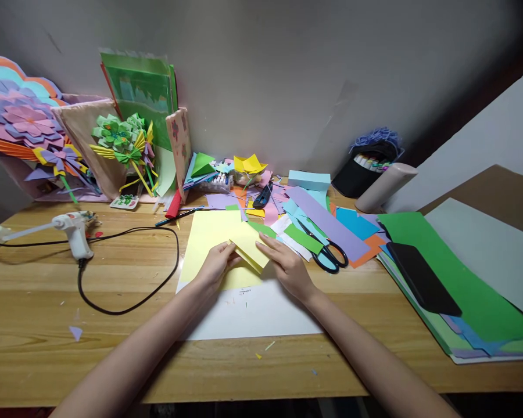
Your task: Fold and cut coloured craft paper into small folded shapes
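Observation:
A small folded yellow paper (250,245) lies on a larger pale yellow sheet (204,238), which rests on a white sheet (253,313) on the wooden table (113,348). My left hand (215,266) pinches the folded paper's left corner with fingers closed on it. My right hand (287,266) presses its fingers on the paper's right edge.
Black-handled scissors (326,252) lie just right of my right hand among coloured paper scraps. A glue gun (74,229) with a looping black cord (131,273) sits at the left. A dark phone (421,278) lies on a green paper stack (462,278) at the right. Paper flowers (117,139) stand at the back.

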Demonstrator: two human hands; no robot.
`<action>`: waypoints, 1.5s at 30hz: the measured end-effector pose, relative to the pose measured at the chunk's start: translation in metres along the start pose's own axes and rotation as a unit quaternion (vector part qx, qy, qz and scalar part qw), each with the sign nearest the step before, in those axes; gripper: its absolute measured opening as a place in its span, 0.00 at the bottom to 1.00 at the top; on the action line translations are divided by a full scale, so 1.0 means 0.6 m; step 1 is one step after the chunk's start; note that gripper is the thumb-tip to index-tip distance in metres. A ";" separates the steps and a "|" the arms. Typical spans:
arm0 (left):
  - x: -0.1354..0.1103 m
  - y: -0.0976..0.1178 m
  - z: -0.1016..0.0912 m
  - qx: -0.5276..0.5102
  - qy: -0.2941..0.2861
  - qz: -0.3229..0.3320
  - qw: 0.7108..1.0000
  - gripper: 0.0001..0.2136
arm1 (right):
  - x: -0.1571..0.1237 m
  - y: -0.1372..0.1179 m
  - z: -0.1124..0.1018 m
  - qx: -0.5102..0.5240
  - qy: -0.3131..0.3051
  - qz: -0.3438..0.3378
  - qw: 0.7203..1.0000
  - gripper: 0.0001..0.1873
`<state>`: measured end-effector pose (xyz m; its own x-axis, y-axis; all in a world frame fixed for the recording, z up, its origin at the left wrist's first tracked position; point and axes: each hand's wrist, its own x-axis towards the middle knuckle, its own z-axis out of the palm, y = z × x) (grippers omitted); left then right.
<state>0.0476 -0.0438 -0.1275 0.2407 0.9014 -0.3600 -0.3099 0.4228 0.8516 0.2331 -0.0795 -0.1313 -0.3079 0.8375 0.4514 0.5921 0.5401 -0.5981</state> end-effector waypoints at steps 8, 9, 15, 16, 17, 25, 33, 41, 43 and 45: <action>0.005 0.000 -0.002 -0.075 -0.025 0.002 0.997 0.13 | -0.001 0.015 0.010 -0.036 -0.036 -0.023 0.998 0.30; 0.004 0.001 -0.001 -0.076 -0.023 0.003 0.997 0.15 | -0.002 0.015 0.010 -0.038 -0.038 -0.024 0.998 0.29; -0.006 0.006 0.004 0.019 -0.008 0.045 0.999 0.14 | -0.003 0.009 0.014 -0.060 -0.049 -0.032 0.996 0.28; -0.006 0.005 0.003 0.041 -0.001 0.055 0.998 0.13 | -0.003 0.006 0.013 -0.062 -0.051 -0.034 0.996 0.28; -0.006 0.003 0.001 0.058 0.005 0.065 0.996 0.13 | -0.003 0.002 0.012 -0.060 -0.054 -0.037 0.996 0.28; -0.003 -0.001 0.002 0.106 0.001 0.090 0.990 0.13 | 0.007 -0.017 -0.003 0.189 0.051 0.161 0.967 0.21; -0.007 -0.005 0.012 0.118 -0.056 0.076 0.989 0.16 | 0.009 0.005 0.003 0.386 -0.014 0.341 0.857 0.18; -0.005 -0.010 0.009 0.129 -0.061 0.091 0.986 0.15 | 0.011 -0.008 0.005 0.378 0.019 0.359 0.853 0.20; -0.006 -0.014 0.009 0.141 -0.058 0.097 0.984 0.15 | 0.011 -0.009 0.008 0.372 0.031 0.361 0.855 0.20; -0.007 -0.021 0.009 0.156 -0.058 0.101 0.981 0.15 | 0.009 -0.010 0.012 0.371 0.036 0.360 0.855 0.20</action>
<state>0.0553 -0.0533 -0.1348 0.3120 0.9394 -0.1420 -0.0689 0.1714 0.9828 0.2225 -0.0775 -0.1302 0.0004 0.9822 -0.1877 -0.0352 -0.1876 -0.9816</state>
